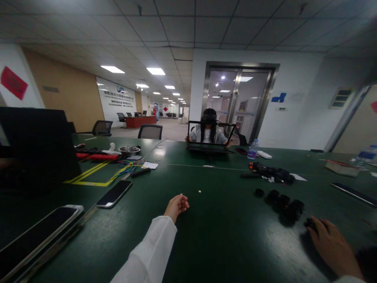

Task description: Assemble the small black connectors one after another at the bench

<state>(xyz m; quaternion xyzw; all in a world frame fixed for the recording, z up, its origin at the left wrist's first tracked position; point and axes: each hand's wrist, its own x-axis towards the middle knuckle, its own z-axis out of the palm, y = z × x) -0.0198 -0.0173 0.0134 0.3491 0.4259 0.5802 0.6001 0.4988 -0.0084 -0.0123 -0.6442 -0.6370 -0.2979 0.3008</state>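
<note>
My left hand (pixel 176 206) rests on the dark green table, its fingers curled in and nothing visible in them. A tiny pale piece (pixel 199 191) lies on the tabletop a little beyond it. Over at the right, my right hand (pixel 331 241) has its fingers around a small black piece (pixel 310 223), whose kind I cannot make out. Beyond that hand, several similar round black pieces (pixel 284 202) stand in a slanting row. A single black piece (pixel 259 192) sits apart at the row's far end.
Phones (pixel 114 193) and a black panel (pixel 35 145) are at left, near coloured wires (pixel 125 169) and a metal bowl (pixel 129 150). Across the table (pixel 224 251), a person (pixel 208 131) holds a black frame (pixel 212 144). A water bottle (pixel 252 150) and dark gear (pixel 272 173) are at right.
</note>
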